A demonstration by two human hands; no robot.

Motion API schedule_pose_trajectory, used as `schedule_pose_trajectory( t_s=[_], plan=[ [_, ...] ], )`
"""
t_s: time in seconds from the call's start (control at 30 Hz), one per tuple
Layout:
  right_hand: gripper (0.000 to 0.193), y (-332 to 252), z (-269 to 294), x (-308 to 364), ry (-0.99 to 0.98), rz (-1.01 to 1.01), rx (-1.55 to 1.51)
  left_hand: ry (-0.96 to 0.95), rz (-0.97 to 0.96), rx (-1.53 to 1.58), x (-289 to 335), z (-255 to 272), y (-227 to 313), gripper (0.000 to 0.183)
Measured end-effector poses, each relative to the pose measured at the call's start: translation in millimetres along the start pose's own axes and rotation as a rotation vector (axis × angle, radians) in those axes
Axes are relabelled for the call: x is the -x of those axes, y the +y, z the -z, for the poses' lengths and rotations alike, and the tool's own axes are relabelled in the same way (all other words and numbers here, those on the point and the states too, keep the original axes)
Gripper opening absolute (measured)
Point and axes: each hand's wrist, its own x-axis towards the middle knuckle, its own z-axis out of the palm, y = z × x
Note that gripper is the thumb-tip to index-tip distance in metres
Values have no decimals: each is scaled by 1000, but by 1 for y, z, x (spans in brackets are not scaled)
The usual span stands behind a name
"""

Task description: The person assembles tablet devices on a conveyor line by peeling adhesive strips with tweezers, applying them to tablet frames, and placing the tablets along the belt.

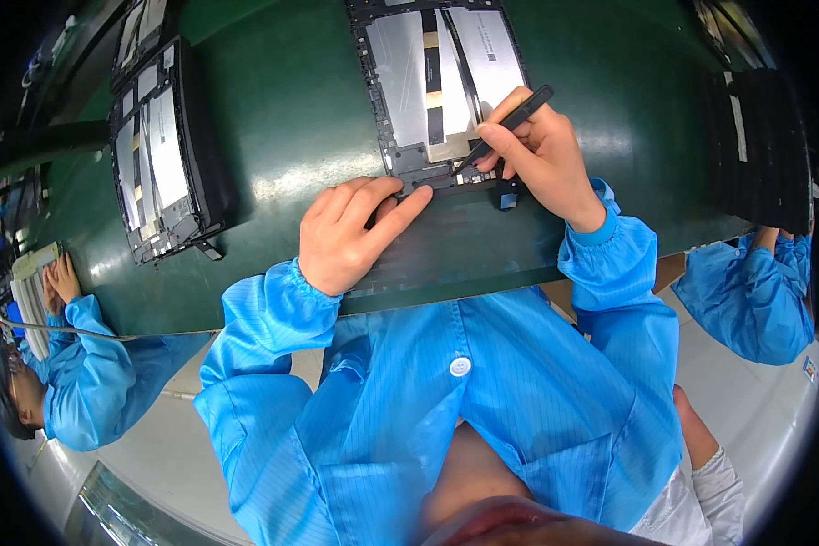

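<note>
An opened tablet (398, 82), its silver battery panels and black frame exposed, lies in front of me on the green table. My left hand (350, 227) holds its lower left corner, with bent fingers on the corner and the thumb along the bottom edge. Black tweezers (526, 107) are pinched in my right hand (546, 155), slanting down to the left. Their tips meet the small parts along the tablet's lower edge; whether they grip anything is too small to tell. A short dark flex cable (507, 195) hangs past that edge, below my right fingers.
On the left, another opened tablet (159, 150) rests on a dark stack, with more behind it. A black stack (764, 150) stands at the right of the green table (273, 109). Blue-sleeved people sit at both sides; the left person's hands (61, 280) touch a pale box-like object (32, 296).
</note>
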Motion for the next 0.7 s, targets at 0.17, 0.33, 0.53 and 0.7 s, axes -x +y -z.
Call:
schedule_pose_trajectory(
  t_s=[0.17,0.33,0.53,0.7],
  plan=[
    [18,-1,-2,-2,27,22,8,-2,-36,-74,1,-4,-1,53],
    [12,0,1,-1,-1,29,28,-25,-17,-44,1,-4,-1,55],
    [12,2,-1,-1,-3,43,32,-24,-7,-25,1,-5,-1,56],
    [17,-2,-5,-2,33,66,40,-34,22,-27,1,-3,3,58]
  ],
)
